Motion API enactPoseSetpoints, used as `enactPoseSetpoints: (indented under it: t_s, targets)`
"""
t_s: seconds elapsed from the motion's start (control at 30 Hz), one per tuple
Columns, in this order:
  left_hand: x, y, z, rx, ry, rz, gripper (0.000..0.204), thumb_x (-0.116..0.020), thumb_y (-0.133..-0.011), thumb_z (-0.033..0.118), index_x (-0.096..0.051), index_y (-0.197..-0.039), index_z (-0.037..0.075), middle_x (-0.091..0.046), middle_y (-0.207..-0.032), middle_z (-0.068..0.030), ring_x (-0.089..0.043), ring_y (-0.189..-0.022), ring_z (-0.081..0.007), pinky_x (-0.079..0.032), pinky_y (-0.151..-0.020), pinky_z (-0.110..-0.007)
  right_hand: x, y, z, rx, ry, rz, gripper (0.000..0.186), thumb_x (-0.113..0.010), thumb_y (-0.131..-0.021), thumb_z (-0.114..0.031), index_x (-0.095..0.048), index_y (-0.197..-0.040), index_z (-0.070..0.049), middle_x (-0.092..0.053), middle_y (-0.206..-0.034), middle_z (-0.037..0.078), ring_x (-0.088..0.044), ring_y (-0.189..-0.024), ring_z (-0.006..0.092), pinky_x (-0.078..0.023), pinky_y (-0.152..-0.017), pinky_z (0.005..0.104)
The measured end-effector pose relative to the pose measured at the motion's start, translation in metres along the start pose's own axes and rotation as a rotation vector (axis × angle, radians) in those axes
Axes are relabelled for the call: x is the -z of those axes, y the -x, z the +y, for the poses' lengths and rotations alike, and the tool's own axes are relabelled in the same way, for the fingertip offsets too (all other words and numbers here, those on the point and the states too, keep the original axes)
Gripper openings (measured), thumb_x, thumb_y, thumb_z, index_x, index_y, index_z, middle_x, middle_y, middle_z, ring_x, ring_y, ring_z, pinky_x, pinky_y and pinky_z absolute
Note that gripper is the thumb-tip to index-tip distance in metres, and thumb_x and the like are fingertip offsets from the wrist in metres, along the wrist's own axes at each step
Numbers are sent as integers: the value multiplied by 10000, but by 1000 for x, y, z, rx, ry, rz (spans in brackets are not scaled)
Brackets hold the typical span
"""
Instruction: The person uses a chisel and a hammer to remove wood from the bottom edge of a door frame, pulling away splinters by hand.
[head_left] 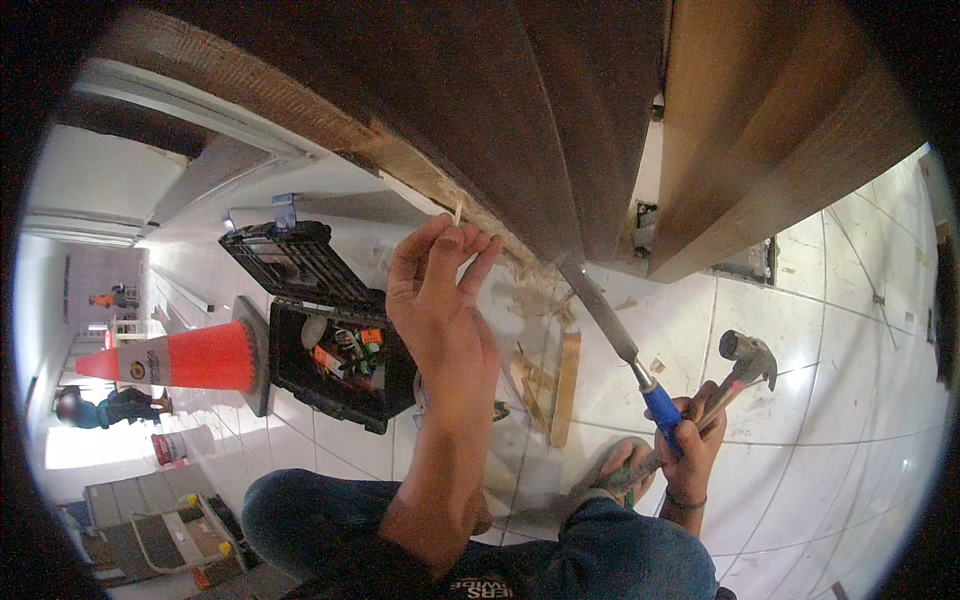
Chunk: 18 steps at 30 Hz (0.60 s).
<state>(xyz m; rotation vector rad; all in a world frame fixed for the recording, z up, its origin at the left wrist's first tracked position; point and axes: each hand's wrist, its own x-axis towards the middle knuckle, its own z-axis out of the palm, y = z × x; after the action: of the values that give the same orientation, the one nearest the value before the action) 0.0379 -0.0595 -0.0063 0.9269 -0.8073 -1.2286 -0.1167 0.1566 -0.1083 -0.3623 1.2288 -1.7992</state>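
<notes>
Left of centre, a boxy black plastic toolbox (398, 372) sits just right of an orange-and-white plastic traffic cone (205, 358); right of centre slants a blue-handled steel chisel (616, 338).

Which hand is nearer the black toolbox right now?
Left. The left hand, pinching a pale sliver, is just right of the toolbox in view; the right hand, holding the chisel and hammer, is much farther right.

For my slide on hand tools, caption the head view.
Left hand pinches a pale sliver beside chipped wood; right hand grips a blue-handled chisel and claw hammer.
</notes>
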Motion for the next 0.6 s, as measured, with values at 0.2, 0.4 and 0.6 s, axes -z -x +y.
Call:
enactPoseSetpoints:
  t_s: [0.2, 0.4, 0.6]
  targets:
    - [31, 12, -28, 315, -201, 132, 267, -578, -899, 163, -554, -1131, 34, -527, -811, -9, -533, -722, -125, -528, -760, -369, -3, -2, -2, -45, -1, 8, 526, -790, -737, -349, -389, -921, -62, -637, -784, 188, -466, -429, 70, -340, -350, 188]
    - [28, 65, -62, 488, 28, 109, 398, -571, -923, 299, -513, -1226, 48, -538, -828, -22, -547, -715, -136, -525, -717, -369, -18, -9, -15, -133, 68, 19, 496, -817, -675, -233, -401, -895, -75, -600, -779, 99, -554, -637, 142, -472, -566, 255]
    - [-10, 90, -35, 417, -118, -211, 588, -602, -909, 197, -328, -1405, 40, -612, -1036, -109, -646, -913, -243, -570, -775, -385, -24, -17, -21, 78, 228, 48, 529, -854, -643, -148, -393, -891, -72, -588, -820, 88, -618, -777, 188, -507, -635, 286]
